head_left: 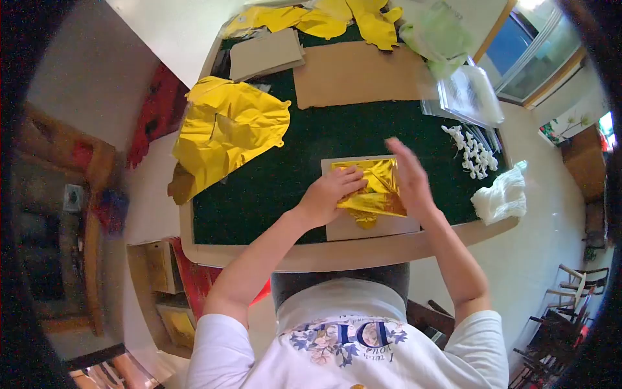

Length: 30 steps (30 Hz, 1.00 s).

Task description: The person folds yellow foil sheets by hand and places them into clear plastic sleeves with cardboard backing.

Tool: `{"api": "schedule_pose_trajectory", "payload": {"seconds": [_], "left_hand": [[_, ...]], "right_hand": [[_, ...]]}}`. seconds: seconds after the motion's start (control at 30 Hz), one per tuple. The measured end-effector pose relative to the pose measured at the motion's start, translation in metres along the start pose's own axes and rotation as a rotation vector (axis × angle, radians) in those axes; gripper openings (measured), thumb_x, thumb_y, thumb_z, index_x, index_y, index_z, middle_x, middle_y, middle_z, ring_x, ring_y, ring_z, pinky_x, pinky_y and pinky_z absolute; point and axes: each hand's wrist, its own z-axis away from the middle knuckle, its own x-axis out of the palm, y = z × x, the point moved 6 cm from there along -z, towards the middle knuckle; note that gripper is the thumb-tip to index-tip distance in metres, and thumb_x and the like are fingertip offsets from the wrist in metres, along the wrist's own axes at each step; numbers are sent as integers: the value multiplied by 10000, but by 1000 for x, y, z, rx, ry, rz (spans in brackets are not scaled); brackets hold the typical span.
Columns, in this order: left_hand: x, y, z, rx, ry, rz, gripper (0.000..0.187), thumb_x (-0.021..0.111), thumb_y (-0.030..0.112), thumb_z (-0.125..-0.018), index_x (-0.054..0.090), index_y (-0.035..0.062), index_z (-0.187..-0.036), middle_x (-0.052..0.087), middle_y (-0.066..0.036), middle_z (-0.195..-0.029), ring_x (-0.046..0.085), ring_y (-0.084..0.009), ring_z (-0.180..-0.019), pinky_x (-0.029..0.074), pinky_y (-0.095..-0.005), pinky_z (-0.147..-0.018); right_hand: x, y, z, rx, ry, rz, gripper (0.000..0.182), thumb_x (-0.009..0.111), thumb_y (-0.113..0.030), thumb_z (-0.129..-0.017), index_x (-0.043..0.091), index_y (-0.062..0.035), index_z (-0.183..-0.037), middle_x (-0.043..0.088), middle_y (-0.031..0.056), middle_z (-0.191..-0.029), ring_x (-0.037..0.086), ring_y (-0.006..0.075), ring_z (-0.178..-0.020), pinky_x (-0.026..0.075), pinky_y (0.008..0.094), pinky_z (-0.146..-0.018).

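Note:
A folded gold foil balloon [382, 188], deflated and shiny, lies on a grey-beige cardboard sheet [337, 230] near the table's front edge. A small rounded tab of foil sticks out at its lower side. My left hand [329, 196] rests on the left part of the foil, fingers stretched out over it. Upright along the foil's right edge is my right hand [413, 185], its fingers extended and slightly blurred. To the left, larger unfolded gold foil balloons [236, 129] lie flat in a pile, hanging over the table's edge.
The table has a dark green top [259, 211]. At the back are a brown cardboard sheet [363, 74], stacked grey cards [265, 55], more gold foil [324, 23] and a pale green bag [440, 35]. On the right lie clear plastic sleeves [470, 94], white small pieces [473, 152] and a white cloth-like bundle [502, 198].

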Motion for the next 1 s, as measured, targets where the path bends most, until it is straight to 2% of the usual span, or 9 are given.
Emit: {"api": "schedule_pose_trajectory", "payload": {"seconds": [0.03,0.07,0.17,0.27,0.37,0.47,0.57,0.77,1.0], "left_hand": [[-3,0,0,-19,46,52,619,645,-97,-691,565,107,-1270,533,-105,-1347,448,-308,-1295,386,-399,-1074],[-1,-3,-1,-23,70,99,592,648,-77,-704,572,108,-1262,554,-111,-1318,467,-309,-1280,393,-402,-1067],[4,-16,-4,-37,159,291,482,627,-61,-764,601,94,-1220,611,-115,-1241,517,-307,-1237,406,-398,-1060],[2,-18,-7,-34,176,392,422,608,-64,-808,615,84,-1203,613,-96,-1244,530,-288,-1224,404,-375,-1065],[-1,-18,-9,-216,101,530,357,573,-18,-877,620,85,-1216,610,-74,-1264,528,-246,-1230,399,-334,-1067],[-1,-19,-9,-232,73,537,362,542,-19,-892,614,86,-1231,607,-67,-1276,520,-229,-1242,386,-329,-1079],[-5,-16,-10,-237,66,533,370,535,-30,-887,613,81,-1232,606,-65,-1278,514,-226,-1249,374,-334,-1090],[-1,-20,-10,-209,65,554,393,522,-46,-878,610,85,-1237,599,-65,-1289,501,-237,-1264,351,-343,-1108],[-2,-19,-11,-177,51,559,453,509,-86,-845,608,96,-1249,585,-66,-1309,475,-240,-1292,332,-352,-1124]], "right_hand": [[-16,-11,5,50,162,-224,411,517,-3,-918,489,-27,-1327,493,135,-1371,453,223,-1279,345,351,-1073],[-37,-27,9,21,254,-37,336,519,-33,-942,534,-28,-1278,564,92,-1279,496,172,-1216,371,321,-1044],[-69,-28,45,4,498,-16,227,470,-25,-958,595,-24,-1147,611,64,-1109,555,132,-955,452,266,-823],[-64,-20,89,96,268,64,194,533,-41,-916,624,-33,-1088,613,87,-1116,577,204,-990,467,316,-853],[-18,-54,90,-50,-264,314,214,599,-74,-850,660,-71,-1056,592,123,-1202,560,308,-1109,442,421,-970],[-6,-65,83,-215,-443,415,280,615,-99,-815,677,-126,-1086,543,129,-1311,475,365,-1248,337,522,-1082],[4,-61,78,-226,-546,405,297,609,-118,-827,687,-164,-1110,507,109,-1373,428,335,-1312,270,551,-1120],[21,-59,67,-302,-572,412,380,576,-46,-824,623,-56,-1201,513,141,-1361,438,352,-1298,316,499,-1105],[16,-49,62,-162,-383,417,440,530,-51,-839,555,-38,-1278,534,188,-1290,469,375,-1217,367,468,-1061]]}}
